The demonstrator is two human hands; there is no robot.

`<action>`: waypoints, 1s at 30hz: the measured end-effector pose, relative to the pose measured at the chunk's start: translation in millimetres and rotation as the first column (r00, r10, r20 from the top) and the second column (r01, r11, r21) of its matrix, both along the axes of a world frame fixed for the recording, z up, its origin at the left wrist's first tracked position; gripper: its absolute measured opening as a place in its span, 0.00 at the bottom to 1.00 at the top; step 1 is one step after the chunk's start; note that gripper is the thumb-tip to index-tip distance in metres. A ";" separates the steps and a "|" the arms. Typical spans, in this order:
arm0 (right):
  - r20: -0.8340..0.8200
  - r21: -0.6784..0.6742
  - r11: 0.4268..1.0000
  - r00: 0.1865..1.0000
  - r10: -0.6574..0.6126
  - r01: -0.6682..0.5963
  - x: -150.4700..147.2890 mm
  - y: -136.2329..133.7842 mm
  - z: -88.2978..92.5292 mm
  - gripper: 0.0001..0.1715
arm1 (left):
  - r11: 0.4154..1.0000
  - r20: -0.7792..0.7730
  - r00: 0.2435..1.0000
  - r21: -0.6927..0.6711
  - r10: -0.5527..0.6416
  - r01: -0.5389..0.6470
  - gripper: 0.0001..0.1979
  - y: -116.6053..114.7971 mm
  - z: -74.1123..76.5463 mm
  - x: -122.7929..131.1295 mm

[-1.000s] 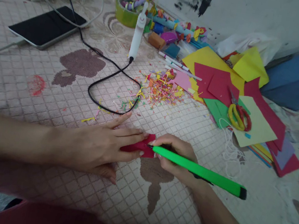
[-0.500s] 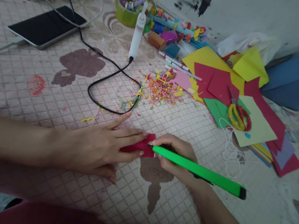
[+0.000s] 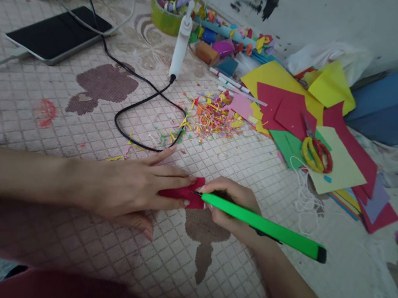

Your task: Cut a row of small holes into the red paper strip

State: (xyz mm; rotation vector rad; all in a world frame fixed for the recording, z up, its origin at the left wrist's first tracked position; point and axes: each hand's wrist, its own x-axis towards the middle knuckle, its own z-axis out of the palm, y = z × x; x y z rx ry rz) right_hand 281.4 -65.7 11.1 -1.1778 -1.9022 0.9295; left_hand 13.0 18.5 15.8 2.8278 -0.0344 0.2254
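Note:
My left hand point(image 3: 134, 186) lies flat with fingers spread, pressing a small red paper piece point(image 3: 198, 185) onto the quilted tablecloth. Part of the paper is hidden under the fingers. In my right hand point(image 3: 232, 201) is a bright green pen point(image 3: 266, 223), pinched near its front end. Its thin dark tip touches or hovers just above the paper, between two left fingertips; I cannot tell which. The pen slants, its black end pointing right and toward me.
Beyond my hands lie a looped black cable point(image 3: 116, 116), a white glue gun point(image 3: 180, 45) and paper scraps point(image 3: 216, 116). Coloured paper sheets point(image 3: 342, 164) with yellow-red scissors point(image 3: 315, 154) spread to the right. A dark tablet point(image 3: 59, 34) is at left, tape point(image 3: 164, 14) at the back.
The view has shifted very slightly. My left forearm has moved a little away from the table's near edge. Pen, paper and right hand keep nearly the same places.

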 end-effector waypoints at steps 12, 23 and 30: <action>0.015 -0.002 1.000 1.000 -0.004 0.004 -0.7 0.1 4.5 0.15 | 1.000 -0.042 0.999 0.031 0.003 -0.002 0.24 5.4 -5.6 1.3; 0.030 -0.008 1.000 1.000 0.007 -0.007 0.5 0.2 4.9 0.16 | 0.999 -0.050 0.998 0.024 0.024 -0.023 0.28 -1.2 -6.0 1.3; 0.026 -0.012 1.000 1.000 -0.003 0.004 1.2 -0.3 1.0 0.17 | 1.000 -0.042 0.999 -0.003 0.027 -0.027 0.29 -2.0 -6.4 1.1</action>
